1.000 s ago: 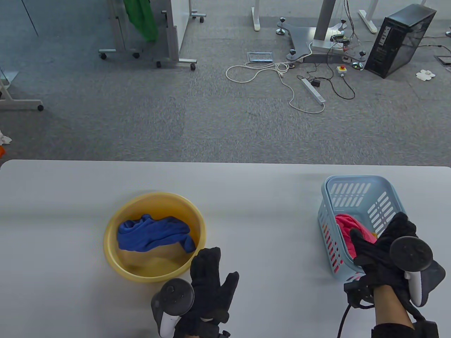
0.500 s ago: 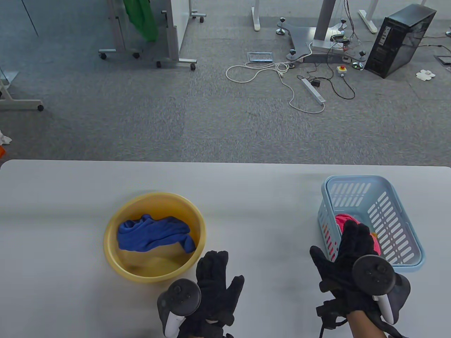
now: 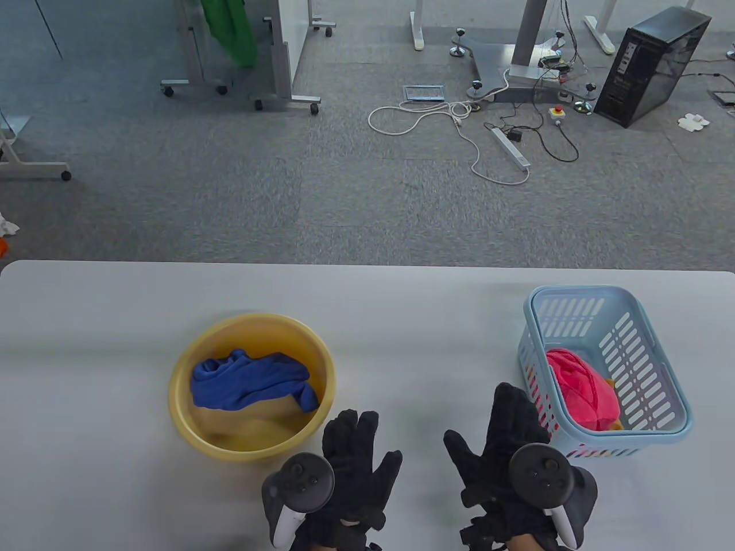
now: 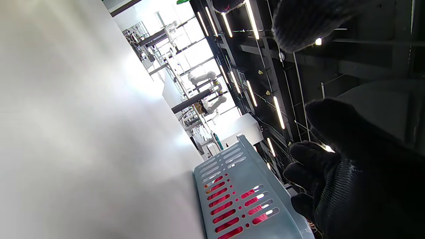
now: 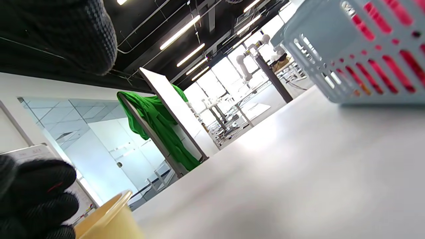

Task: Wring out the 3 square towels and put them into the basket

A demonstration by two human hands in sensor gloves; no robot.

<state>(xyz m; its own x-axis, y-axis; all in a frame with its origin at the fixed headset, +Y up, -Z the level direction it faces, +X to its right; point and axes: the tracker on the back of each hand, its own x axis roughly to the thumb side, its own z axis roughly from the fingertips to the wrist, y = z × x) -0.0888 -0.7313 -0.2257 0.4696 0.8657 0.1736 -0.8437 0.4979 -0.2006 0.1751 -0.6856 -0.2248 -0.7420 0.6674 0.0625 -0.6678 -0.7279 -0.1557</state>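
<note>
Left hand point(image 3: 350, 465) and right hand point(image 3: 505, 453) hover side by side over the table point(image 3: 402, 321), fingers spread, holding nothing. Landmark: yellow bowl point(image 3: 252, 387), just left of the left hand, blue towel point(image 3: 252, 384) inside. Basket point(image 3: 603, 367) well right of the bowl, pink towel point(image 3: 580, 396) inside.

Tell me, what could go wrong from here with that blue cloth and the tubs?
The blue towel lies in the yellow basin, probably wet; carried to the blue basket badly wrung, it could drip on the table. The basket stands near the table's right edge, so a push from the right hand might shift it. The left hand hovers beside the basin's rim and could tip it.
</note>
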